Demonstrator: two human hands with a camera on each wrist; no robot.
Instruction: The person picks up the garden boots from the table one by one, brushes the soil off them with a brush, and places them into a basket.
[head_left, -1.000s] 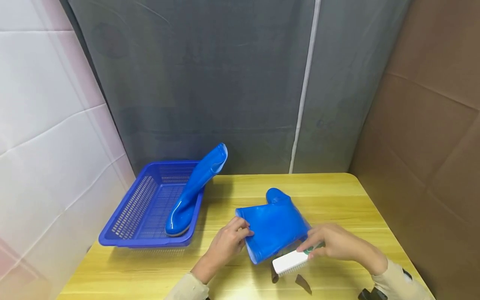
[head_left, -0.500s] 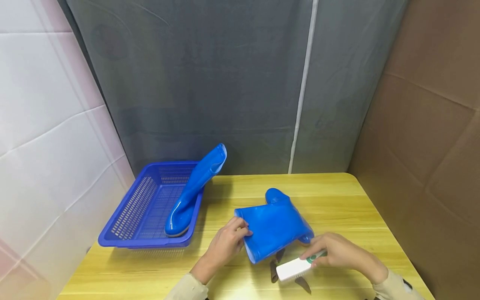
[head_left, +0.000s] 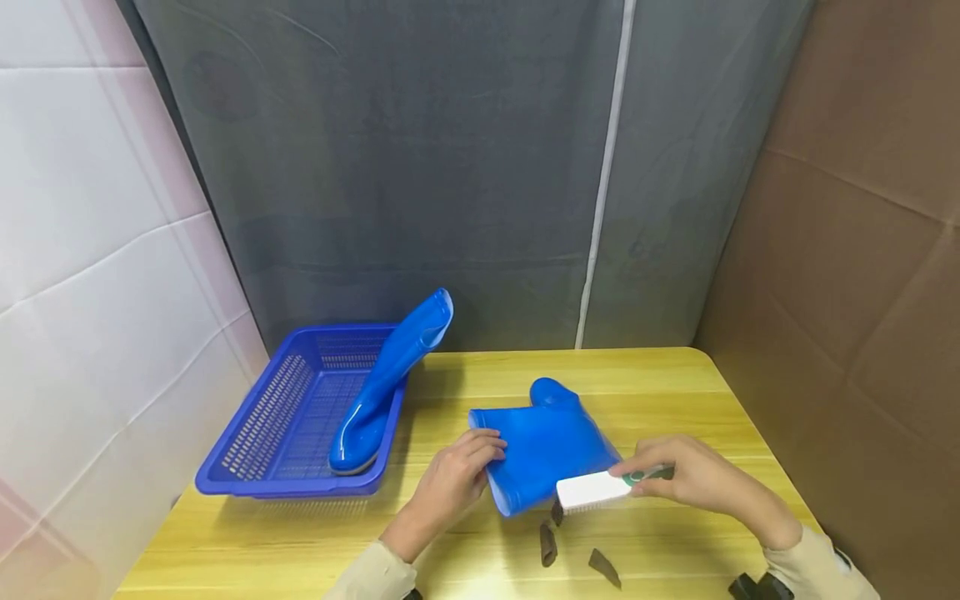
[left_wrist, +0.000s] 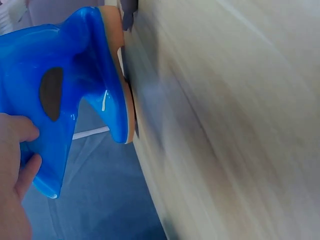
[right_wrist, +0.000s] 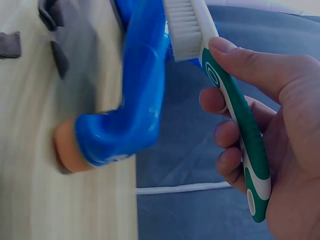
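A blue rubber boot [head_left: 543, 450] lies tilted on the table, its opening toward the left. My left hand [head_left: 455, 477] grips the boot's shaft at that opening. The left wrist view shows a dark brown patch [left_wrist: 51, 94] on the boot's side and its orange sole [left_wrist: 125, 85]. In my right hand [head_left: 693, 477] is a white-and-green scrub brush [head_left: 595, 491], held by its handle [right_wrist: 245, 130] with the bristles [right_wrist: 184, 30] facing down. The brush head overlaps the boot's near edge in the head view.
Dark brown scraps [head_left: 548, 544] lie on the wooden table [head_left: 660, 383] in front of the boot. To the left stands a blue plastic basket [head_left: 288, 417], with a second blue boot [head_left: 390, 375] leaning over its right rim. Fabric walls [head_left: 450, 167] rise behind and at both sides.
My right hand dipped the brush toward the table, then raised it to the boot's near edge. The left hand still holds the shaft, its fingers slightly shifted.
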